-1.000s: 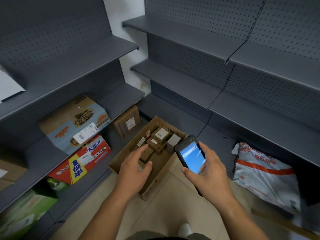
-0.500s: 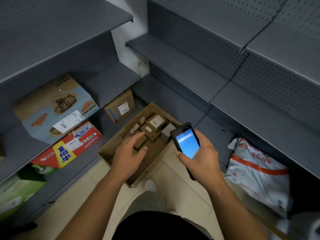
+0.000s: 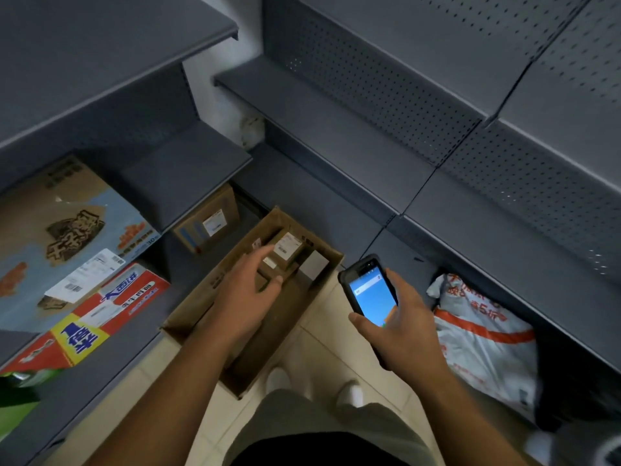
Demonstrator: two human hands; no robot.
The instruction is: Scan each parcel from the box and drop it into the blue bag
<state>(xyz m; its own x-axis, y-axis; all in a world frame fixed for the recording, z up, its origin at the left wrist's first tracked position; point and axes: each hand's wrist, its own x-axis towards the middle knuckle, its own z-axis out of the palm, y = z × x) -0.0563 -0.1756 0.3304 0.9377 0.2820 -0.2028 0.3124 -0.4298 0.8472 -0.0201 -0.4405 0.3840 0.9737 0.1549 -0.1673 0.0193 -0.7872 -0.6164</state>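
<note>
An open cardboard box (image 3: 198,311) lies on the floor in the corner between two shelf units. Inside it are small brown parcels (image 3: 288,247) with white labels and a small white box (image 3: 314,269). My left hand (image 3: 245,297) hovers inside the box with its fingers spread, the fingertips at the parcels, gripping nothing. My right hand (image 3: 403,327) holds a black handheld scanner (image 3: 369,290) with its blue screen lit, just right of the box. No blue bag is in view.
Grey metal shelves (image 3: 336,136) surround the corner. Big printed cartons (image 3: 67,237) and a taped brown carton (image 3: 208,223) sit on the left lower shelves. A white sack with orange print (image 3: 484,334) lies at the right. My shoes (image 3: 279,380) stand on the tiled floor.
The view has tilted down and closer. My left hand has reached further into the box toward the labelled parcels. The scanner stays in my right hand.
</note>
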